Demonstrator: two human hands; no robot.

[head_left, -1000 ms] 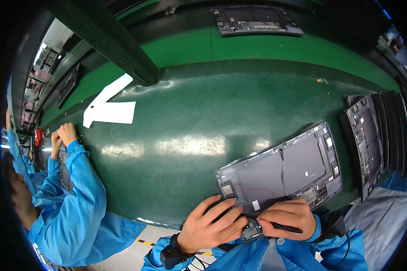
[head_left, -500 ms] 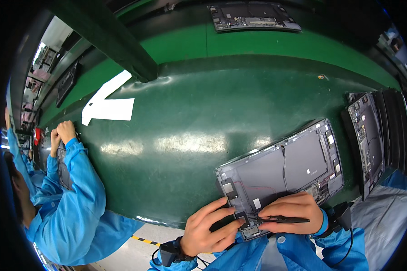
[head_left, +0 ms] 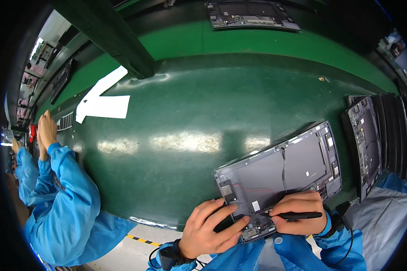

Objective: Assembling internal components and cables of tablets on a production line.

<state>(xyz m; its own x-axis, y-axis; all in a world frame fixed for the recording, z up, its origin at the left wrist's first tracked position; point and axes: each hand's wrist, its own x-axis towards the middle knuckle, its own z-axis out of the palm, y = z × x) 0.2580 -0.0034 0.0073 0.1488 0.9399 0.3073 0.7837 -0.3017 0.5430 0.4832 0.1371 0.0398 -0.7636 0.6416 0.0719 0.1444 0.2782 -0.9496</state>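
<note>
grey device shell (head_left: 303, 158): open on the green workbench (head_left: 167, 104), near its front edge, holding a dark cable (head_left: 284, 168) and white label (head_left: 256, 206)
left hand (head_left: 211, 228): fingers spread, touching the shell's left end
right hand (head_left: 300, 212): pinching a black pen-like tool (head_left: 305, 216) inside
step: seemingly fine internal work, calling for a steady tip
second open shell (head_left: 371, 140): at right, circuitry (head_left: 362, 131) within

Your left hand (head_left: 208, 232) sits palm down, its fingers (head_left: 233, 228) parted, gently bent and pointing up and to the right. Your right hand (head_left: 303, 212) comes in from the right, its thumb (head_left: 280, 224) and fingers (head_left: 289, 206) closed in a pinch. The two hands are near each other but apart. Both your wrists lie low in the view, your forearms angling inward toward each other from the lower edge.
</note>
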